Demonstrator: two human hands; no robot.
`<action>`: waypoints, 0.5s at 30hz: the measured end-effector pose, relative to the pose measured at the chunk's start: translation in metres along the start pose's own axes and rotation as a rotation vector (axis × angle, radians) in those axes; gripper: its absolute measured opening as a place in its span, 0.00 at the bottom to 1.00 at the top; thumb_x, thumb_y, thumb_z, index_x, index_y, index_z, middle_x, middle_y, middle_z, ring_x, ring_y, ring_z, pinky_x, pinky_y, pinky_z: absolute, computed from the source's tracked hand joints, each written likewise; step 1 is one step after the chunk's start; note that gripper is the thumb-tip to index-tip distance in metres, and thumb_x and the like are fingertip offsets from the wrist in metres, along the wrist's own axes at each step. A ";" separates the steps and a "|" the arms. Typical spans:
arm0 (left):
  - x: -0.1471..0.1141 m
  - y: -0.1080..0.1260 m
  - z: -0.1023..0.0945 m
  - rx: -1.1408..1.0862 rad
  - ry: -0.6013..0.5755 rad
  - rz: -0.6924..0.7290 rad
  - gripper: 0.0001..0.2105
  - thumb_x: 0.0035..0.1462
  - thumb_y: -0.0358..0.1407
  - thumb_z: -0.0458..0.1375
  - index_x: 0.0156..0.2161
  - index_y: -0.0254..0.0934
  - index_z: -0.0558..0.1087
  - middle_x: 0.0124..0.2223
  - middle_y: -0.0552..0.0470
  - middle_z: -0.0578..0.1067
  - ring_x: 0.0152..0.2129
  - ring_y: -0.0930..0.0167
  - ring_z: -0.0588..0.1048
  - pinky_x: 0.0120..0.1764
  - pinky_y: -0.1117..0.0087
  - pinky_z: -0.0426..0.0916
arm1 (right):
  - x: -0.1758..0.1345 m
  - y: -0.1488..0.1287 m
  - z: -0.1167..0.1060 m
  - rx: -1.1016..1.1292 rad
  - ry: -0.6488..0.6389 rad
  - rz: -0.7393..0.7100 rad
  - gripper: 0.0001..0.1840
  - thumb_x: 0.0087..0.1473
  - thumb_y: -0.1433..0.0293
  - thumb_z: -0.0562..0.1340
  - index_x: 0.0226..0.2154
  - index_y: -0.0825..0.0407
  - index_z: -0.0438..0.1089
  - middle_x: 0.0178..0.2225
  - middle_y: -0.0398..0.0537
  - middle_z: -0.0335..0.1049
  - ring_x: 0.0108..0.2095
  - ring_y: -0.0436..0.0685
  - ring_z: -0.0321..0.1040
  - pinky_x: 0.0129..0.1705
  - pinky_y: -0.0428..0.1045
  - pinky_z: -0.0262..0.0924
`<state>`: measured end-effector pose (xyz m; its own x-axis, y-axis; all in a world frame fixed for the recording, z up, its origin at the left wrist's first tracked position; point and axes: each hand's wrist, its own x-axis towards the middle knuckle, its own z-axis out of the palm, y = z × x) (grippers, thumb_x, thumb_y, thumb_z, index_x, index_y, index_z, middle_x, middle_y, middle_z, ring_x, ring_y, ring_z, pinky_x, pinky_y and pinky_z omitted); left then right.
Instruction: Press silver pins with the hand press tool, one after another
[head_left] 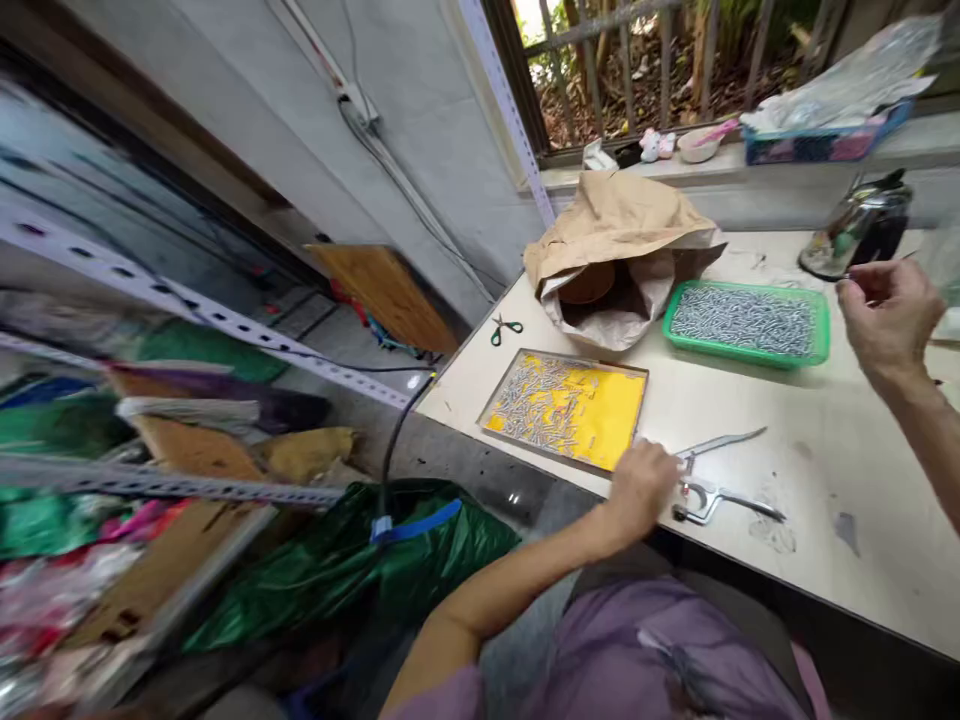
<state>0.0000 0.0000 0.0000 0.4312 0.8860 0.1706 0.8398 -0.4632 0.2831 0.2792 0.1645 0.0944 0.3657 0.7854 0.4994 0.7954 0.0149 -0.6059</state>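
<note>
While the right hand (892, 312), upper right of frame, is pinching a tiny piece (848, 278) between fingertips (presumably light, stiff and slippery, best taken by its sides), the left hand (643, 487), lower centre, is sitting beside the hand tool (750, 503), finger closure indiscernible.

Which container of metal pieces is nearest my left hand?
The shallow yellow-bottomed tray: its near corner lies close by the left hand. The green tub sits farther back, beside the right hand.
</note>
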 end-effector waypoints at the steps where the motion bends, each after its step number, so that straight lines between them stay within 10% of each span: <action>1: -0.001 -0.020 -0.010 0.042 0.013 -0.116 0.06 0.61 0.35 0.57 0.35 0.37 0.75 0.36 0.48 0.75 0.36 0.67 0.71 0.39 0.67 0.66 | 0.003 0.008 0.004 -0.072 -0.055 -0.003 0.16 0.53 0.72 0.61 0.45 0.60 0.71 0.40 0.57 0.75 0.33 0.52 0.67 0.37 0.48 0.58; 6: -0.009 -0.089 -0.037 0.139 -0.089 -0.432 0.05 0.58 0.34 0.60 0.35 0.34 0.76 0.36 0.47 0.75 0.39 0.66 0.71 0.42 0.67 0.66 | -0.012 0.031 0.010 -0.231 -0.168 -0.212 0.16 0.55 0.69 0.61 0.44 0.61 0.72 0.38 0.61 0.75 0.37 0.57 0.68 0.39 0.50 0.59; 15: -0.009 -0.098 -0.028 0.140 -0.299 -0.407 0.10 0.62 0.32 0.53 0.32 0.35 0.76 0.36 0.44 0.74 0.39 0.64 0.71 0.41 0.67 0.65 | -0.162 0.013 -0.038 0.082 -0.386 -0.836 0.11 0.63 0.67 0.54 0.37 0.51 0.71 0.32 0.48 0.75 0.31 0.55 0.72 0.35 0.50 0.64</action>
<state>-0.0956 0.0368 -0.0025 0.1190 0.9705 -0.2097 0.9862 -0.0911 0.1380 0.2489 0.0142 0.0289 -0.5100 0.6514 0.5618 0.6861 0.7020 -0.1910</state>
